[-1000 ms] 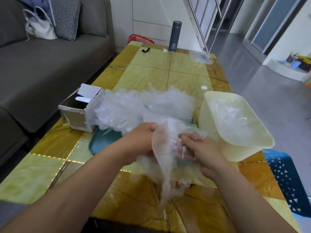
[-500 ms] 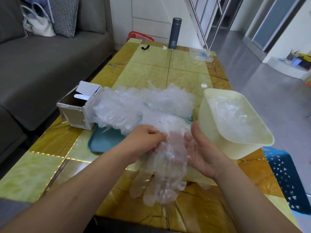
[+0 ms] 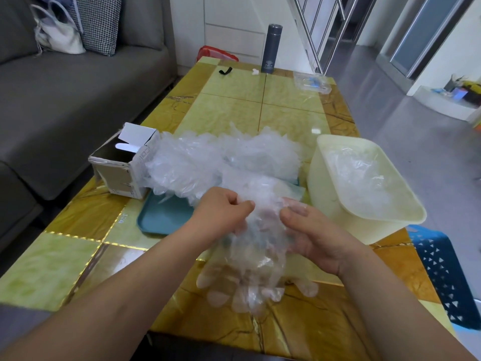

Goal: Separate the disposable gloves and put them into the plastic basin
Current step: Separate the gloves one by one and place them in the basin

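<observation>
Thin clear plastic: a bunch of disposable gloves [image 3: 250, 272] hangs at frame centre. The cuffs are pinched between the left hand [image 3: 221, 212], fingers curled tight, and the right hand [image 3: 312, 238], thumb and fingertips closed on the film. The glove fingers dangle over the table [image 3: 234, 105]. A larger pile [image 3: 221, 162] sits just above on the teal tray [image 3: 161, 220]. The plastic basin [image 3: 330, 199], centre right, already holds some.

Risks:
- Layers cling, so several may peel off as one.
- A hard pull could tear the film.
- A loose glove may drift past the basin rim.
</observation>
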{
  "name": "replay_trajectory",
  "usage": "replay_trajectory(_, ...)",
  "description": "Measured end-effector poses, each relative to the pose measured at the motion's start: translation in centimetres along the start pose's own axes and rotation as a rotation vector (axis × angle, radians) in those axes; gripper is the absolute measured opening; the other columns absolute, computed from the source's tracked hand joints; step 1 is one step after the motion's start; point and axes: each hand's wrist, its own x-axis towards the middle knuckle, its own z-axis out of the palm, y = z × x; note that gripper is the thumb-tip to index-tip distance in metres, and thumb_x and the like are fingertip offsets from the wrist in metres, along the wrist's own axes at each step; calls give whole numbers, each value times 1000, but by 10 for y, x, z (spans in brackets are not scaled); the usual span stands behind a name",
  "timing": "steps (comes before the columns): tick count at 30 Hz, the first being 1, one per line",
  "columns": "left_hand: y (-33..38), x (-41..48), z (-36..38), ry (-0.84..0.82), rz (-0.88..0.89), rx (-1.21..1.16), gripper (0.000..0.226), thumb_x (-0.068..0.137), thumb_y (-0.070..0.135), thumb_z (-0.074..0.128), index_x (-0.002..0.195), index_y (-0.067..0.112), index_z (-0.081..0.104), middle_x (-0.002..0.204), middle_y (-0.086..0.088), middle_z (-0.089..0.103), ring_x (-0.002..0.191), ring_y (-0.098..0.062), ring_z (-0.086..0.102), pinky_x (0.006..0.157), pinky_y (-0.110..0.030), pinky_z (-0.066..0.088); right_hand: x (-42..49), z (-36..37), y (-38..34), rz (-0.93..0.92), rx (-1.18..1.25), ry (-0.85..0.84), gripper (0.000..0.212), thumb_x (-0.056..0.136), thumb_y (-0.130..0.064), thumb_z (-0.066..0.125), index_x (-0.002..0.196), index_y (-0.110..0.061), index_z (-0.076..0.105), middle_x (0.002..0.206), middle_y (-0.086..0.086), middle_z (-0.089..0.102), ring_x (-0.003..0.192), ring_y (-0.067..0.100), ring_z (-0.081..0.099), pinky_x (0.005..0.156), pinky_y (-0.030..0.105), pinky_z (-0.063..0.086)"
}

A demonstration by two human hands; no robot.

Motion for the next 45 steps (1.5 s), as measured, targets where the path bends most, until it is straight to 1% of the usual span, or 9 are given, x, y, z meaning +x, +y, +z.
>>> replay_trajectory(8, -2, 2, -6, -260, 0, -53, 39, 97, 36, 71, 89, -1, 72, 75, -16, 76, 59, -17, 64, 57, -27, 48, 7, 6, 4, 6, 71, 280, 27, 100, -21, 65, 117, -1, 72, 111, 23, 76, 101, 35, 74, 93, 47, 58)
replay_trajectory(14, -12, 11, -42, -426, -6, 83, 16, 88, 22, 83, 94, 9, 77, 77, -12, 75, 66, -20, 66, 67, -34, 51, 2, 1, -3, -42, 119, 358, 26, 102, -23, 62, 120, -6, 71, 110, 21, 75, 86, 35, 69, 70, 41, 63)
replay_trajectory(20, -13, 4, -83, -492, -106, 373, 38, 77, 23, 92, 109, 14, 72, 84, -10, 79, 66, -21, 73, 55, -28, 53, -6, 2, -13, -105, 194, 267, 29, 104, -6, 53, 130, -4, 64, 115, 15, 74, 108, 46, 70, 72, 42, 62)
replay_trajectory(23, -1, 2, -86, -219, 47, 3, 59, 66, 49, 93, 112, 17, 75, 102, -6, 80, 90, -21, 76, 71, -34, 60, -14, 8, -24, -109, 187, 178, 30, 103, 0, 51, 129, -3, 65, 112, 18, 73, 100, 42, 74, 76, 45, 62)
replay_trajectory(25, 9, -2, -80, -292, 114, -167, 86, 56, 57, 95, 130, 24, 67, 120, 0, 76, 113, -16, 72, 92, -38, 59, -18, 12, -31, -123, 154, 133, 30, 103, -3, 52, 130, -1, 64, 116, 22, 72, 101, 43, 72, 78, 48, 61)
replay_trajectory(32, 38, -14, -30, -583, 162, -228, 76, 75, 10, 89, 144, 18, 57, 130, -17, 70, 124, -33, 66, 109, -47, 50, -28, 10, -58, -124, 33, 146, 28, 102, -1, 53, 126, 3, 66, 119, 31, 70, 105, 44, 71, 88, 54, 59)
replay_trajectory(36, 59, -2, -15, -442, 123, -212, 35, 79, 32, 87, 106, 12, 76, 90, 0, 70, 80, -16, 64, 81, -35, 46, -46, -12, -83, -128, -59, 168, 27, 103, -1, 51, 128, -5, 64, 114, 20, 75, 96, 41, 75, 80, 47, 58)
replay_trajectory(39, 81, 1, -4, -403, 56, -224, 7, 93, 19, 76, 92, 12, 76, 71, 0, 63, 59, -10, 58, 54, -22, 48, -53, -30, -98, -106, -97, 237, 26, 102, -10, 59, 127, -6, 63, 114, 20, 76, 97, 41, 75, 77, 44, 57)
replay_trajectory(45, 132, 33, 48, -223, 16, -264, 21, 97, 20, 73, 101, -1, 70, 76, -12, 59, 55, -21, 54, 45, -23, 45, -60, -76, -131, -11, -326, 393, 19, 100, -20, 65, 113, -6, 65, 93, 19, 78, 80, 36, 76, 67, 42, 60)
